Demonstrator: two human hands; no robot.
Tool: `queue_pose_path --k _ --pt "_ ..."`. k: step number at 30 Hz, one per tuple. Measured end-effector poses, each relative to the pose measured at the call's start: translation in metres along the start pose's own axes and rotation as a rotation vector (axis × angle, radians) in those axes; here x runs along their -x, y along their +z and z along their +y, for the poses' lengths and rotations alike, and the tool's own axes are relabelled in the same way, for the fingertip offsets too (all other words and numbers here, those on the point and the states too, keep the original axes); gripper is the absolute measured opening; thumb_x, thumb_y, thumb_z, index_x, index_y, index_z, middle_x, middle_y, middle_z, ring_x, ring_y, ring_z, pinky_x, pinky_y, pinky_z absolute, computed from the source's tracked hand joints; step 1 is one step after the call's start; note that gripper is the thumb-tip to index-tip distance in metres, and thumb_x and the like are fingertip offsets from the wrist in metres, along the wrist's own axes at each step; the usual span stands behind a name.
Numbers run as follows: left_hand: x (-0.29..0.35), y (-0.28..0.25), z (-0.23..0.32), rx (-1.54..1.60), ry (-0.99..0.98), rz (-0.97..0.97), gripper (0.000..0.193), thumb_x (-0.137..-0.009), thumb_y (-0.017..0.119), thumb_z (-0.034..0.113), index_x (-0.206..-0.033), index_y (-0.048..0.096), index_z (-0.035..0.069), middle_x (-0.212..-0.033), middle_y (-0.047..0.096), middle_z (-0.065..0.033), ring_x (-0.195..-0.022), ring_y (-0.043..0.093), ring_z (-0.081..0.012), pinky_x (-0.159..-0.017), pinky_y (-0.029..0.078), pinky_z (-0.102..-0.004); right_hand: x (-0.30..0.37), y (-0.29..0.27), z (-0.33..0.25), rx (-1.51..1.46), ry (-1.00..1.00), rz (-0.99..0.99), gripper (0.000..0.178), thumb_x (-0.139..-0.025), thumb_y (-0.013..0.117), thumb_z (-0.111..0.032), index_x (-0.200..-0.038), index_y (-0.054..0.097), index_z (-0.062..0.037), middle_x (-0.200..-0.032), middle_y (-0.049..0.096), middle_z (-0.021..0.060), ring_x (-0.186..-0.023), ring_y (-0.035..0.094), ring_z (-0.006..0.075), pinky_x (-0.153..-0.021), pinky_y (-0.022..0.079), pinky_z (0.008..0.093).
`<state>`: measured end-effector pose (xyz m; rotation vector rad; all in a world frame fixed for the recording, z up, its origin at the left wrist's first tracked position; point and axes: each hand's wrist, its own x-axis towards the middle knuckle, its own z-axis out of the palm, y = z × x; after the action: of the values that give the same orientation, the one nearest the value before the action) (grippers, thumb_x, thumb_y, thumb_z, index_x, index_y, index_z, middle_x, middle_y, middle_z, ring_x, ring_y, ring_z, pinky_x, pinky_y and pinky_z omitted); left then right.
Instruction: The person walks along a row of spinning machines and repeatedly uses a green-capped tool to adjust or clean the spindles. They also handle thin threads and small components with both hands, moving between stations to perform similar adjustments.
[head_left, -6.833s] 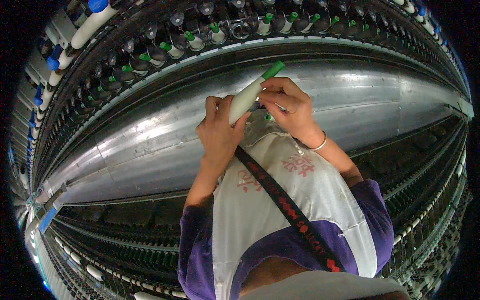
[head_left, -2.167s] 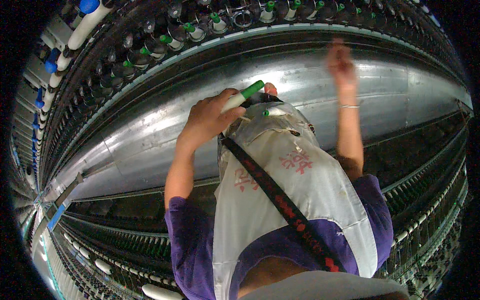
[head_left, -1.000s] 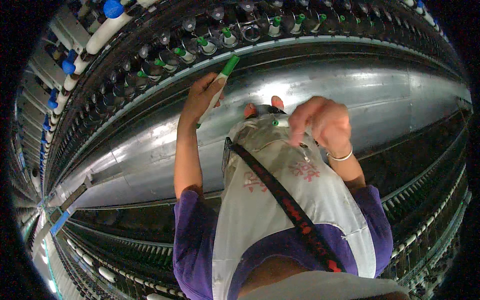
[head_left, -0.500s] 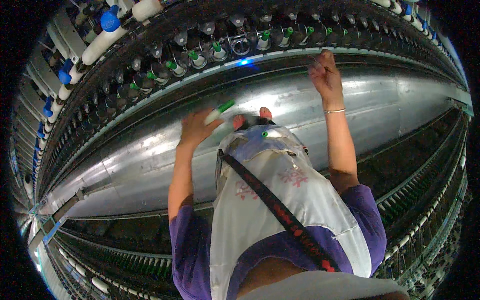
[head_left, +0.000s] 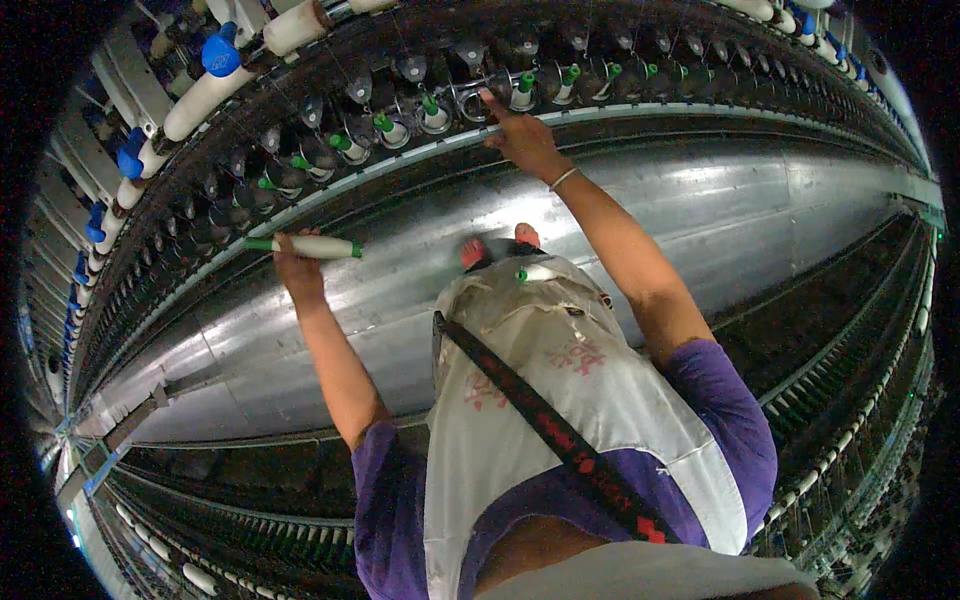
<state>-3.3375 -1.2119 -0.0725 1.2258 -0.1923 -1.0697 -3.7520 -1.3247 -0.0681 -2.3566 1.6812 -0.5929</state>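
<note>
My left hand [head_left: 297, 268] is closed around a bobbin [head_left: 328, 247] wound with white yarn. The bobbin lies level, and both its green ends stick out past my fingers. My right hand [head_left: 528, 146] reaches to the row of spindles, its index finger stretched out at a metal ring [head_left: 472, 104] that has no green-topped bobbin standing in it. Whether the fingertip touches the ring is hard to make out. Green-topped bobbins [head_left: 522, 92] stand upright in the rings on both sides. Another bobbin [head_left: 540, 272] with a green end lies at the front of my apron.
A pale rail [head_left: 350, 175] runs along the spindle row. White rollers with blue caps [head_left: 221, 50] line the upper left. Shiny metal floor [head_left: 740, 220] stretches between this machine and a second row of bobbins [head_left: 810, 390] behind me. My feet [head_left: 526, 235] stand mid-aisle.
My left hand has moved left with the bobbin, which has turned level. My right hand has swung left to the ring, its index finger now extended. The blue light on the rail is gone from sight.
</note>
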Motion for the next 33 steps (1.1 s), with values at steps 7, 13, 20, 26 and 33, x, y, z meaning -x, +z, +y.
queue_pose_path --k 7,13,20,26,33 --pt "-0.001 -0.030 0.010 -1.224 0.567 -0.239 0.027 -0.090 0.066 0.025 -0.104 0.060 0.003 -0.081 0.066 -0.0090 -0.071 0.060 -0.0176 -0.063 0.047 -0.0310 -0.002 0.014 0.010 0.242 0.007 0.068 0.044 -0.080 0.066 -0.024 -0.123 0.060 -0.0290 -0.063 0.063 0.0082 -0.054 0.063 0.0295 -0.046 0.049 0.0406" --pt "-0.031 -0.027 -0.047 -0.666 0.410 -0.218 0.023 -0.091 0.066 0.029 -0.095 0.063 0.006 -0.071 0.052 0.0045 -0.063 0.041 -0.0070 -0.056 0.032 -0.0261 -0.009 0.034 0.003 0.184 0.120 0.175 0.030 -0.082 0.064 -0.020 -0.109 0.068 -0.0300 -0.068 0.065 0.0071 -0.057 0.064 0.0278 -0.049 0.048 0.0403" --pt "0.086 0.112 -0.072 -0.796 0.484 -0.527 0.023 -0.089 0.063 0.012 -0.111 0.060 0.005 -0.108 0.062 -0.0067 -0.101 0.058 -0.0163 -0.087 0.046 -0.0299 0.063 -0.084 0.079 -0.106 0.166 0.189 0.018 -0.082 0.068 -0.014 -0.100 0.070 -0.0137 -0.091 0.069 0.0114 -0.070 0.065 0.0214 -0.064 0.052 0.0324" --pt "0.115 0.272 -0.051 -0.767 0.809 -0.672 0.027 -0.084 0.067 0.016 -0.106 0.057 0.003 -0.108 0.061 -0.0178 -0.104 0.059 -0.0319 -0.085 0.047 -0.0365 0.048 -0.096 0.055 -1.630 0.297 0.145 0.009 -0.088 0.061 -0.008 -0.080 0.062 -0.0044 -0.124 0.060 0.0158 -0.081 0.063 0.0164 -0.074 0.055 0.0315" --pt "0.083 0.304 -0.031 -1.243 0.580 -0.820 0.028 -0.090 0.058 0.020 -0.111 0.053 0.003 -0.108 0.060 -0.0160 -0.088 0.063 -0.0312 -0.074 0.050 -0.0411 0.057 -0.157 0.054 -0.855 0.550 -0.557 0.011 -0.088 0.065 -0.017 -0.087 0.063 -0.0065 -0.100 0.069 0.0068 -0.067 0.057 0.0036 -0.052 0.041 0.0206"
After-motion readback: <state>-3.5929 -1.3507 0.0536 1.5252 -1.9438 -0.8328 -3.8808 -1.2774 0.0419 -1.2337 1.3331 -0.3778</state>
